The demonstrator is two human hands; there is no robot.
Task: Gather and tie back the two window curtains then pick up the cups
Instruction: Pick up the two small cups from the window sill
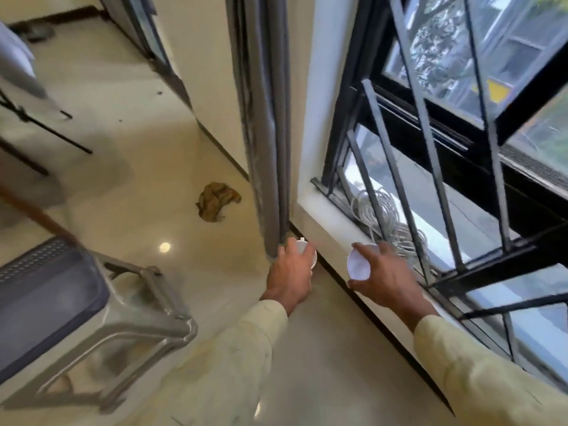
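Cups both held: left cup (308,252) is gripped by curled fingers of left hand (290,273) at the foot of the curtain (267,133); right cup (358,265) is gripped by right hand (385,279), tilted, beside window sill (325,224).

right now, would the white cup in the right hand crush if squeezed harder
Probably: the white cup looks thin-walled and disposable, so it likely flexes. It seems light: the right hand holds it tilted in a loose-looking grip.

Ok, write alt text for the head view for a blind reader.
The left hand grips a white cup beside a gathered grey curtain; the right hand grips a second cup by the sill of a barred window.
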